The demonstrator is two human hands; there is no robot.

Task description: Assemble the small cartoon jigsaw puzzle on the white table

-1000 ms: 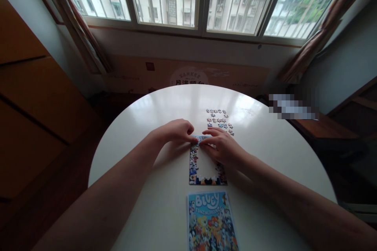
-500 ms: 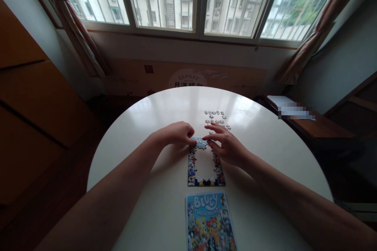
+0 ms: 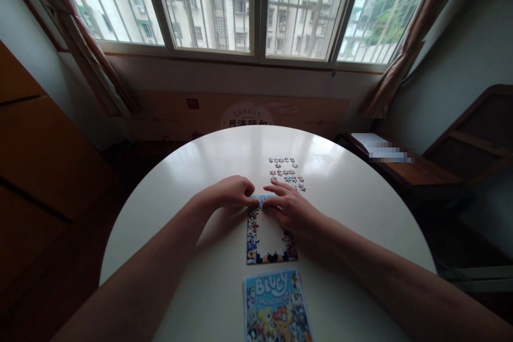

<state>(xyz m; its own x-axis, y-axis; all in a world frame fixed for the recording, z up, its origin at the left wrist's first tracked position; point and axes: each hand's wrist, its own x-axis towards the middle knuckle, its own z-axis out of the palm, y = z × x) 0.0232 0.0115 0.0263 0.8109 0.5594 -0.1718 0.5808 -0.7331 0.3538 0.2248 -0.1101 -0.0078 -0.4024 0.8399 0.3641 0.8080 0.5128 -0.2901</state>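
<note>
Touching from the left: by the left hand (image 3: 236,192), thumb extended and fingers curled into the palm, the far left corner of the puzzle (image 3: 252,235) is met; whether a piece is pinched there cannot be told.
Touching from the right: by the right hand (image 3: 294,211), its fingers spread and partly bent, the puzzle's far edge is reached beside the left thumb; whether anything is grasped is hidden.
Puzzle's place: it is laid flat on the white table (image 3: 208,299), across its middle, well apart from the table's curved left and right edges.
Border done: pieces are seen joined down the left side and along the near edge; the right side is shown in its lower part, the rest being covered by the right hand. Blue pieces are seen at the far edge, though its completeness cannot be judged.
Middle left: bare tabletop is shown inside the border, so the centre is judged unfilled.
Loose pieces (image 3: 286,172): more than a dozen are spread in rough rows between the puzzle and the table's far edge, unjoined.
Bluey sheet (image 3: 276,310): it is laid nearer the table's near side, just apart from the puzzle.
</note>
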